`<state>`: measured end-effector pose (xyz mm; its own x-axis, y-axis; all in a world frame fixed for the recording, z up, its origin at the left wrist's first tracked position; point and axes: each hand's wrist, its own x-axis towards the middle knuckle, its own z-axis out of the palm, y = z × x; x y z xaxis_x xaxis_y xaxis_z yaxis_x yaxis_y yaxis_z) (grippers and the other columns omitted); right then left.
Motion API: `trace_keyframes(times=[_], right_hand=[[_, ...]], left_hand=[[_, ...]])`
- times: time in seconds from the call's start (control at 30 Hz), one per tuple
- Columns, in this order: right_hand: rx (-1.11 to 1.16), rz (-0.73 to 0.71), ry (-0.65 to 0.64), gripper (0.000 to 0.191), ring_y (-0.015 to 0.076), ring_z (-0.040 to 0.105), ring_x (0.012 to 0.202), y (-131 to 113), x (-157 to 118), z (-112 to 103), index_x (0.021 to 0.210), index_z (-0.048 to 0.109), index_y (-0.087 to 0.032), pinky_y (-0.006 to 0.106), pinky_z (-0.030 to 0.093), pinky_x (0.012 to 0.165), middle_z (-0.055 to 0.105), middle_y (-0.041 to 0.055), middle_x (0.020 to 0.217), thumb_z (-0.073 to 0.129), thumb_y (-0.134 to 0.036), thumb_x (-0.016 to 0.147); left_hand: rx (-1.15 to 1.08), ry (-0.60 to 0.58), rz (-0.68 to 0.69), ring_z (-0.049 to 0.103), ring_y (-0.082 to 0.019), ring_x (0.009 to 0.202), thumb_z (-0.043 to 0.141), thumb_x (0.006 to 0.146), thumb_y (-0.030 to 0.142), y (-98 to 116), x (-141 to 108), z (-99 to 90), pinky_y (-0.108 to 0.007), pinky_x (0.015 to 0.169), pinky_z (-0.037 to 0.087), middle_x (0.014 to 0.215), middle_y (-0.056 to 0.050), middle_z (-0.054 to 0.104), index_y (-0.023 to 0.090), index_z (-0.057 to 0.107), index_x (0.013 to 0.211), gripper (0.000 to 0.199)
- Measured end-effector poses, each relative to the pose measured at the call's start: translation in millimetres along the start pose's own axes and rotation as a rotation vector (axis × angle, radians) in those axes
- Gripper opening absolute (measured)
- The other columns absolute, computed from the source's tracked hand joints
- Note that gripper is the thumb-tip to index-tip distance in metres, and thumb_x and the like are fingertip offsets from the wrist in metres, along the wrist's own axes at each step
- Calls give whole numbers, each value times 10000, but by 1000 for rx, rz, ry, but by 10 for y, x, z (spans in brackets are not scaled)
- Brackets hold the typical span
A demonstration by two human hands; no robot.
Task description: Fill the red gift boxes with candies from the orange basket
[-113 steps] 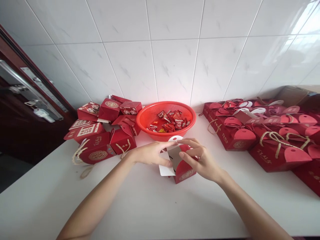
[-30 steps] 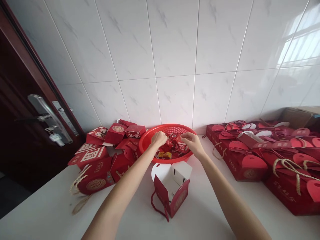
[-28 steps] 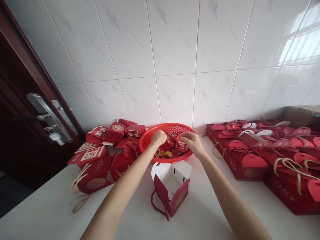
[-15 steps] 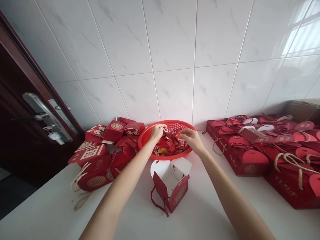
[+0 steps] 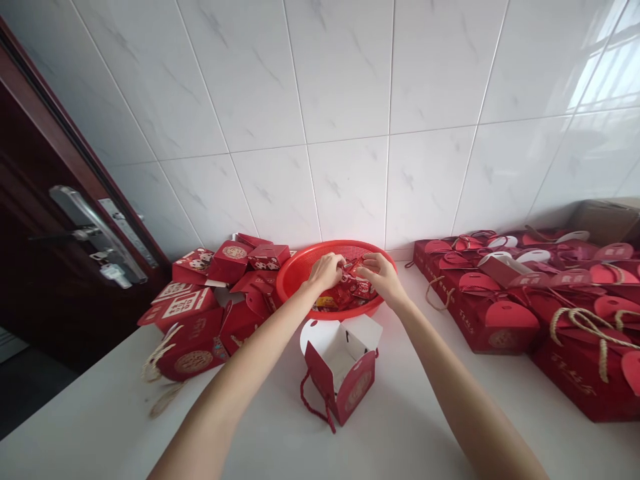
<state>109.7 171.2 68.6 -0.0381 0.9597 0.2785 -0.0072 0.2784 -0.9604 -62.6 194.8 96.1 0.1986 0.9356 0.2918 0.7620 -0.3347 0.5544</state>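
Observation:
A red perforated plastic basket holds a heap of small, shiny wrapped candies, mostly red with some yellow. Over its middle, my left hand has its fingertips closed on a red wrapped candy. My right hand faces it from the right side, its fingers bent in a pinch on a red wrapper; their undersides are partly hidden. In front of the basket stands an open red gift box, white inside, with a twisted red cord handle. Its visible interior shows no candy.
Folded red boxes lie piled on the left of the white table. Closed red gift boxes with cord handles fill the right side. A tiled wall rises behind the basket; a dark door stands at left.
My left hand has moved right across the basket, closer to my right hand. My right hand has shifted only slightly. The open gift box stays in place.

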Motion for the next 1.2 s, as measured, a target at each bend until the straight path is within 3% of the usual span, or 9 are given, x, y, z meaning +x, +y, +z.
trace_keyframes(times=[0.1,0.23,0.33,0.53,0.7,0.77,0.93,1.07,1.2], right_hand=[[23,2,18,387,259,619,1162,14,13,6,1033,614,-232,390,535,928,673,80,1167,731,-354,684],[39,29,61,454,276,615,1179,21,16,-14,1113,590,-226,403,538,920,647,120,1235,711,-389,707],[53,39,71,441,285,620,1174,21,14,-57,1110,594,-226,408,542,916,657,129,1228,707,-378,712],[101,65,82,415,277,651,1114,25,29,-96,1080,598,-220,418,531,947,689,119,1166,721,-361,709],[166,91,66,381,255,703,981,-24,20,-47,1043,589,-217,406,569,886,715,90,1011,711,-428,749],[198,101,46,384,244,726,870,-54,12,-29,1034,586,-217,401,600,815,716,81,945,667,-510,799],[333,81,53,400,259,733,878,-88,-1,-11,976,604,-225,385,628,754,721,66,945,698,-561,780],[439,46,135,330,264,701,997,-59,8,-17,905,624,-219,407,613,868,717,55,973,744,-473,732],[562,48,235,264,243,693,934,6,65,-50,733,562,-230,417,611,879,683,30,832,754,-407,692]], left_hand=[[94,-116,55,594,-327,1152,609,714,88,107,20,31,-435,1011,471,1166,-117,660,179,719,925,255],[135,-389,121,636,-315,1033,782,513,69,289,73,233,-352,886,510,916,-48,704,205,701,771,303],[162,-459,86,651,-328,944,781,481,54,280,133,347,-371,836,503,719,-39,663,202,619,595,247],[75,-344,-31,643,-233,632,710,711,248,-30,202,136,-335,661,499,515,1,575,192,589,541,217],[-137,-144,41,702,-203,799,419,982,428,5,153,28,-311,722,551,928,-89,750,135,667,1124,410],[-179,-80,166,695,-210,960,469,966,362,94,129,68,-317,835,549,1113,-100,733,158,593,1307,417],[-50,-61,487,617,-240,1192,468,830,88,252,72,160,-363,1034,479,1277,-73,675,223,621,1323,533],[-54,-58,438,520,-235,1331,424,823,59,283,36,145,-363,1120,407,1395,-58,607,241,428,1489,690],[55,-150,239,624,-249,1142,401,901,138,272,42,191,-387,997,476,1291,-120,644,173,333,1508,612]])
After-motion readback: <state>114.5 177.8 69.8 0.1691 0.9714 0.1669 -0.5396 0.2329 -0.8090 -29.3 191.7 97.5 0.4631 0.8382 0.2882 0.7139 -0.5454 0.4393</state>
